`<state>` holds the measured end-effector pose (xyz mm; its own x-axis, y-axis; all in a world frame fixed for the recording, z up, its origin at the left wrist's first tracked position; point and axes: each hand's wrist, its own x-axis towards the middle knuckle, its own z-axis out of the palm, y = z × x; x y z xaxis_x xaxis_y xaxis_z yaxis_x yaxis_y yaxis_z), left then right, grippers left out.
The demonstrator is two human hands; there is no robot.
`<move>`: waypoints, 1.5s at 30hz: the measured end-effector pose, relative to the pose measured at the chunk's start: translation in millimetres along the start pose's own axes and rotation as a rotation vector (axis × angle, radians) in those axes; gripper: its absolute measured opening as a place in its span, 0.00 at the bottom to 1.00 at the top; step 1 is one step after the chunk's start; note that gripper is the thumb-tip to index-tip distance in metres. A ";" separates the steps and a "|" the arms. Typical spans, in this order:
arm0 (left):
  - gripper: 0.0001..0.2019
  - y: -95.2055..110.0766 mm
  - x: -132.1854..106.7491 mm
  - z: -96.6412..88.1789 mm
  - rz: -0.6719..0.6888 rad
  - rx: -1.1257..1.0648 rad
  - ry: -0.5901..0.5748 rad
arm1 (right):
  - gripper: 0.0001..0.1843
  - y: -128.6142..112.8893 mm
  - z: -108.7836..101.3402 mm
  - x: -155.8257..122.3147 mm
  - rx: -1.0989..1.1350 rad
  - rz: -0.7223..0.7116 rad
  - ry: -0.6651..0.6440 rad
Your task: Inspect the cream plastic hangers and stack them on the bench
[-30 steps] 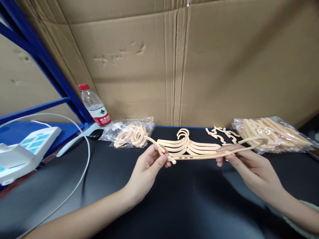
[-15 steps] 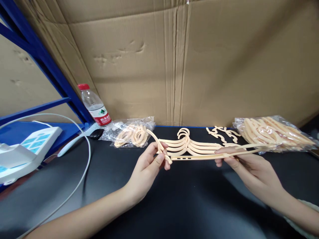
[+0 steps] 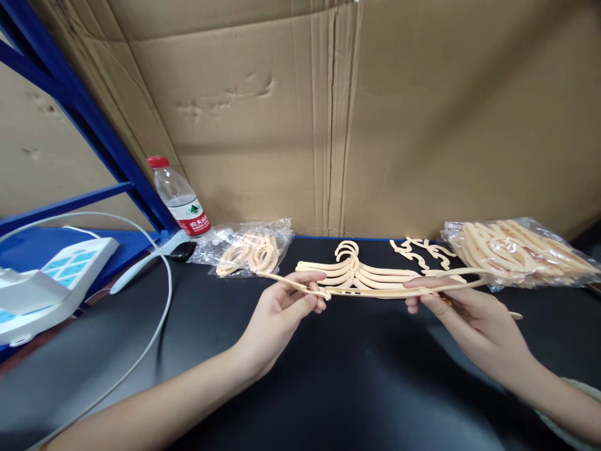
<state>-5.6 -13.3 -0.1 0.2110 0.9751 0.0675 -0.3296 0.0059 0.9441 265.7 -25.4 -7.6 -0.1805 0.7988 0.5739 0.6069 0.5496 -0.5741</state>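
My left hand (image 3: 277,322) is closed in a pinch on a slim curved beige piece (image 3: 282,280), whose free end points left. The inner end of that piece meets the tip of a long beige hanger part (image 3: 375,293) with small slots near its left end; I cannot tell whether they are joined. My right hand (image 3: 479,322) grips the long part farther along, with fingers above and thumb below. A curved arm of the part extends past this hand. Just behind lie several beige clothes hangers (image 3: 385,277) in a row, hooks pointing away.
Small loose beige pieces (image 3: 417,252) lie behind on the right. A clear bag of hanger parts (image 3: 526,250) sits farther right, another bag (image 3: 251,250) left of centre. A water bottle (image 3: 181,200), a white cable (image 3: 166,300) and a white-and-blue device (image 3: 70,269) are leftward. Cardboard (image 3: 263,125) stands behind.
The piece in my left hand has tipped from steep to nearly flat, its free end swinging left and down. The long part has turned slightly in my right hand and risen a little.
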 end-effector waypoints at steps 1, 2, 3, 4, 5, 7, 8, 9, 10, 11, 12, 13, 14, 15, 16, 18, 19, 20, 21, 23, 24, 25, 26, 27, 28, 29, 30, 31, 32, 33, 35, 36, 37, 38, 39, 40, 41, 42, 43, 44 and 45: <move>0.11 -0.6 0.3 -0.7 -0.008 0.003 0.005 | 0.14 0.0 0.1 -0.1 0.009 -0.005 -0.006; 0.11 -1.1 0.7 -1.8 -0.018 0.012 0.004 | 0.14 0.1 0.2 -0.2 0.017 -0.012 -0.010; 0.10 -1.5 1.3 -3.0 -0.028 0.025 -0.005 | 0.14 0.4 0.2 -0.4 0.023 -0.017 -0.014; 0.10 -1.8 2.0 -4.4 -0.037 0.042 -0.016 | 0.13 0.7 0.2 -0.6 0.026 -0.023 -0.014; 0.10 -1.8 2.8 -5.8 -0.042 0.061 -0.028 | 0.13 1.3 0.0 -0.8 0.024 -0.026 -0.015; 0.09 -1.3 4.6 -8.3 -0.039 0.102 -0.053 | 0.12 2.5 -0.3 -1.4 0.015 -0.036 -0.013; 0.08 -0.8 5.5 -9.2 -0.029 0.121 -0.062 | 0.11 3.1 -0.5 -1.6 0.008 -0.047 -0.007; 0.07 -0.2 6.3 -9.9 -0.015 0.140 -0.070 | 0.11 3.5 -0.6 -1.8 0.002 -0.065 0.002; 0.07 0.4 7.0 -10.2 -0.002 0.159 -0.078 | 0.10 3.7 -0.7 -1.9 -0.006 -0.085 0.015; 0.06 0.9 7.6 -10.5 0.008 0.172 -0.090 | 0.10 3.7 -0.8 -2.0 -0.015 -0.102 0.028; 0.06 1.2 8.3 -10.7 0.014 0.178 -0.105 | 0.10 3.3 -0.9 -2.0 -0.023 -0.118 0.041; 0.06 1.3 8.9 -10.9 0.016 0.181 -0.124 | 0.10 2.8 -1.1 -2.1 -0.030 -0.131 0.047; 0.06 1.2 9.6 -11.3 0.018 0.185 -0.145 | 0.10 2.1 -1.4 -2.1 -0.033 -0.144 0.047; 0.07 0.9 10.3 -11.8 0.021 0.191 -0.164 | 0.10 1.3 -1.7 -2.1 -0.033 -0.160 0.042; 0.07 0.6 10.9 -12.4 0.024 0.201 -0.182 | 0.10 0.6 -2.1 -2.1 -0.030 -0.181 0.036; 0.07 0.3 11.9 -13.4 0.019 0.212 -0.222 | 0.10 -0.8 -2.7 -2.0 -0.018 -0.218 0.021; 0.07 0.4 12.0 -13.5 -0.001 0.198 -0.242 | 0.10 -1.4 -2.8 -1.8 -0.011 -0.229 0.016; 0.07 0.7 11.9 -13.4 -0.034 0.168 -0.261 | 0.10 -1.8 -2.8 -1.7 -0.001 -0.235 0.013; 0.08 1.2 11.5 -12.9 -0.078 0.126 -0.276 | 0.10 -2.0 -2.6 -1.6 0.011 -0.238 0.011; 0.10 2.6 10.3 -11.2 -0.168 0.046 -0.291 | 0.11 -2.0 -2.0 -1.7 0.035 -0.238 0.005; 0.10 3.3 9.6 -10.3 -0.207 0.020 -0.299 | 0.12 -1.8 -1.7 -2.0 0.045 -0.240 0.001; 0.11 3.8 9.1 -9.5 -0.236 0.005 -0.308 | 0.12 -1.4 -1.3 -2.4 0.053 -0.240 -0.002; 0.12 4.2 8.7 -9.0 -0.256 -0.002 -0.316 | 0.11 -1.0 -1.0 -3.0 0.057 -0.237 -0.003; 0.12 4.4 8.4 -8.8 -0.268 -0.003 -0.319 | 0.11 -0.6 -0.7 -3.6 0.056 -0.234 -0.004; 0.13 4.5 8.3 -8.9 -0.269 -0.004 -0.318 | 0.11 -0.3 -0.4 -4.2 0.053 -0.234 -0.004; 0.13 4.4 8.2 -9.4 -0.267 -0.007 -0.314 | 0.10 0.0 -0.2 -4.7 0.045 -0.237 -0.004; 0.13 4.3 8.2 -10.0 -0.265 -0.012 -0.311 | 0.10 0.1 -0.1 -5.1 0.034 -0.238 -0.001; 0.13 4.2 8.2 -10.8 -0.267 -0.019 -0.313 | 0.10 0.1 0.1 -5.2 0.021 -0.239 0.005; 0.13 4.1 8.2 -11.6 -0.271 -0.028 -0.317 | 0.10 -0.1 0.2 -5.2 0.009 -0.240 0.011; 0.13 3.9 8.2 -12.3 -0.275 -0.037 -0.320 | 0.10 -0.5 0.4 -5.0 0.001 -0.241 0.016; 0.14 3.5 8.2 -13.2 -0.279 -0.051 -0.318 | 0.10 -1.5 0.8 -4.6 -0.006 -0.240 0.020; 0.14 3.2 8.2 -13.3 -0.278 -0.056 -0.314 | 0.10 -2.1 1.1 -4.5 -0.006 -0.242 0.017; 0.14 2.8 8.2 -13.3 -0.277 -0.061 -0.311 | 0.10 -2.7 1.4 -4.5 -0.005 -0.245 0.015; 0.14 2.3 8.1 -13.2 -0.275 -0.067 -0.309 | 0.10 -3.2 1.7 -4.5 -0.002 -0.246 0.015; 0.14 1.7 8.0 -13.1 -0.271 -0.073 -0.311 | 0.09 -3.8 2.1 -4.7 0.001 -0.250 0.016; 0.15 1.1 7.8 -12.9 -0.266 -0.078 -0.313 | 0.09 -4.3 2.5 -5.0 0.007 -0.250 0.018; 0.14 0.5 7.5 -12.8 -0.261 -0.080 -0.316 | 0.09 -4.8 2.8 -5.2 0.015 -0.248 0.017; 0.14 0.0 7.3 -12.8 -0.258 -0.081 -0.318 | 0.09 -5.4 3.2 -5.4 0.025 -0.245 0.015; 0.14 -0.5 7.1 -12.7 -0.257 -0.082 -0.318 | 0.10 -5.9 3.5 -5.6 0.036 -0.241 0.012; 0.14 -0.8 7.0 -12.7 -0.256 -0.081 -0.318 | 0.10 -6.5 3.7 -5.8 0.046 -0.238 0.007; 0.14 -1.1 7.0 -12.7 -0.255 -0.079 -0.319 | 0.10 -7.1 3.9 -5.8 0.057 -0.238 0.003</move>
<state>-15.4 -3.7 -4.7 0.5655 0.8228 -0.0568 -0.2969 0.2674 0.9167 259.4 -33.0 -9.1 -0.3107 0.6445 0.6987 0.5028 0.7352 -0.4546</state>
